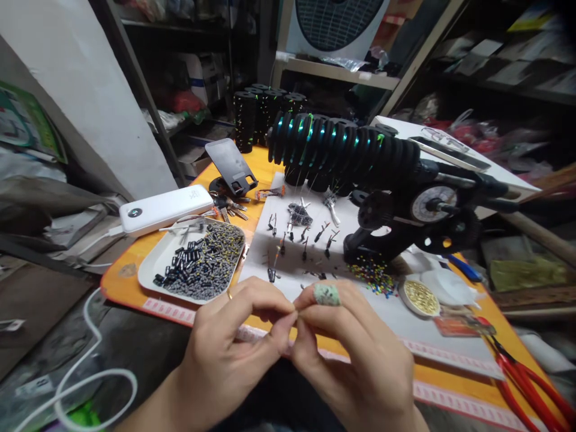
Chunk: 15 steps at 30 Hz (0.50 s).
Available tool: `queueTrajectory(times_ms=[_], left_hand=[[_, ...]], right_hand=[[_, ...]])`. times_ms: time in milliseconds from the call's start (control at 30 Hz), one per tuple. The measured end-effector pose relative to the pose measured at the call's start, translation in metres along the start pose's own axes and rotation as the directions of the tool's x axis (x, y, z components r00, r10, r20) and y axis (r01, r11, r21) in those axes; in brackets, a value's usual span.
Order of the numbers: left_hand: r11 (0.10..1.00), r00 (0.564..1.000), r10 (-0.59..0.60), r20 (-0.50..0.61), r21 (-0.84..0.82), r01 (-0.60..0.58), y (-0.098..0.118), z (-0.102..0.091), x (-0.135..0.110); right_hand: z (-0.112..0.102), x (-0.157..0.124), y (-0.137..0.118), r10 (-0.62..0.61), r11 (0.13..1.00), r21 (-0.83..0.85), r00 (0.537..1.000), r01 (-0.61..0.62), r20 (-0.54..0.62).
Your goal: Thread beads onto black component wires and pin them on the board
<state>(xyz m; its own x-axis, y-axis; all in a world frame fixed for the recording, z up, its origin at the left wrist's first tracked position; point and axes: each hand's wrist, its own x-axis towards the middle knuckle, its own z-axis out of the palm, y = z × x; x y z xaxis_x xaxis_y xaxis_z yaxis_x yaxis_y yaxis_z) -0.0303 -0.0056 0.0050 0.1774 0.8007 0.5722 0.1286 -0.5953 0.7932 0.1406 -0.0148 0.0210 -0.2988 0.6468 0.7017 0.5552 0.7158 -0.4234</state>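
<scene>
Whatever is pinched between the fingers [288,318] of the left hand [234,354] and right hand [355,354] is hidden by the fingertips. The red pliers [526,378] are cut off at the lower right edge. The shelves [517,66] are blurred.

Cluttered shelves [193,66], white wall [76,90]

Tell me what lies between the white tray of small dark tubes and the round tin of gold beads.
Head view: white sheet with small black clips and coloured beads.
</scene>
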Motion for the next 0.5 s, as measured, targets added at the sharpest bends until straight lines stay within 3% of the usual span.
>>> queueTrajectory(times_ms=[67,167,400,500], left_hand=[[0.986,0.988,0.154,0.011,0.059,-0.154,-0.002,-0.001,0.002],[0.960,0.965,0.250,0.079,0.107,-0.258,-0.004,-0.005,0.007],[0.915,0.911,0.294,0.289,0.191,-0.356,-0.007,-0.016,0.015],[0.942,0.950,0.202,0.239,0.217,-0.256,-0.005,-0.015,0.016]], right_hand=[[-0.001,0.002,-0.002,0.107,0.989,0.102,0.993,-0.110,0.039],[-0.005,0.003,-0.001,0.148,0.974,0.159,0.983,-0.164,0.106],[-0.011,0.002,0.006,0.065,0.986,0.134,0.975,-0.095,0.212],[-0.009,0.003,0.005,0.022,0.997,0.072,0.977,-0.038,0.214]])
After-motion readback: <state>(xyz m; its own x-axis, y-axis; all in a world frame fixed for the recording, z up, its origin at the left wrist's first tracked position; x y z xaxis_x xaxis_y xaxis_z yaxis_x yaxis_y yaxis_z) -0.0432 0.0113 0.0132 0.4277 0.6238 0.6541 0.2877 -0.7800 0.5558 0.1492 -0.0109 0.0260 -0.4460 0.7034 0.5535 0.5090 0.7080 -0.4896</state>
